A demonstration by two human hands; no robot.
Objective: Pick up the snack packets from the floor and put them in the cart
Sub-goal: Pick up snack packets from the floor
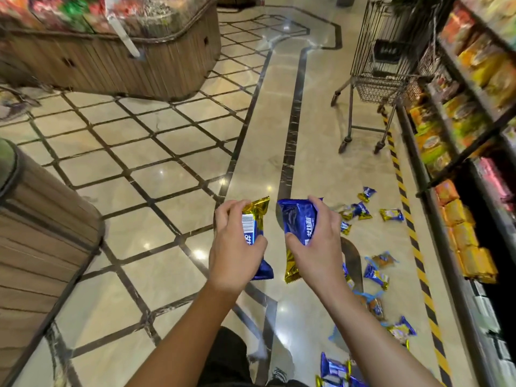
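Note:
My left hand point(236, 247) grips a blue and gold snack packet point(257, 219), gold end up. Beside it my right hand point(315, 241) grips a second blue and gold packet point(298, 219), blue end up and gold end hanging below. Both are held above the floor in the middle of the view. Several more blue and gold packets point(360, 210) lie scattered on the floor to the right, and others point(375, 273) lie nearer me. The wire shopping cart point(385, 57) stands far ahead at the upper right, beside the shelves.
Shelves point(469, 113) full of packaged goods run along the right, edged by a black and yellow floor stripe point(416, 247). A wooden display stand point(117, 60) sits at the upper left and another wooden unit point(42, 233) at the left. My feet show at the bottom.

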